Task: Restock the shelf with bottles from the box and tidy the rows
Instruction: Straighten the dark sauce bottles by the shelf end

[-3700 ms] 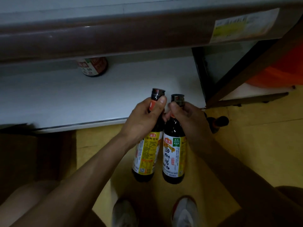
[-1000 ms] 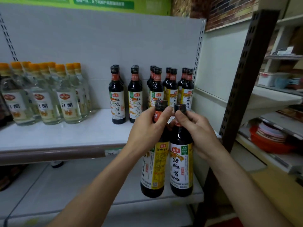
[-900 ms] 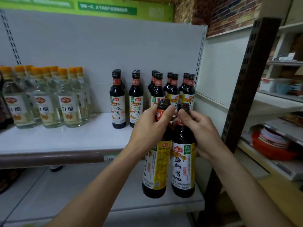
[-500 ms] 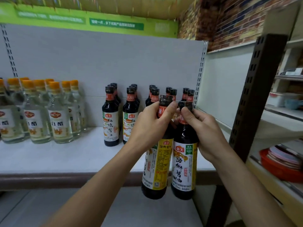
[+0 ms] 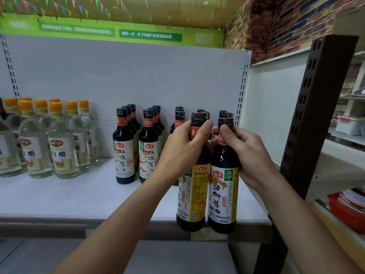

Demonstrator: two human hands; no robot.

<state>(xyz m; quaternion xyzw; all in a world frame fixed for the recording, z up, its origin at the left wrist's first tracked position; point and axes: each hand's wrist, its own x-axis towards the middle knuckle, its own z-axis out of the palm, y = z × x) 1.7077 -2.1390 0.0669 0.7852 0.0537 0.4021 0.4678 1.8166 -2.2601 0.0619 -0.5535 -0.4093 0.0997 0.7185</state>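
My left hand (image 5: 182, 153) grips the neck of a dark soy sauce bottle (image 5: 192, 196) with a yellow label. My right hand (image 5: 245, 153) grips the neck of a second soy sauce bottle (image 5: 222, 196) right beside it. Both bottles hang upright in front of the white shelf (image 5: 79, 196), their bases at the level of its front edge. On the shelf stand rows of dark soy sauce bottles (image 5: 124, 149), partly hidden behind my hands on the right. The box is out of view.
Clear vinegar bottles with orange caps (image 5: 59, 143) fill the shelf's left part. A brown slotted upright (image 5: 314, 123) bounds the shelf on the right. Beyond it another rack holds a red basket of plates (image 5: 349, 210). A lower shelf (image 5: 177, 256) lies beneath.
Both hands have lifted the two bottles from near the floor up to the level of the stocked shelf, and my view has risen with them. The grips are unchanged.
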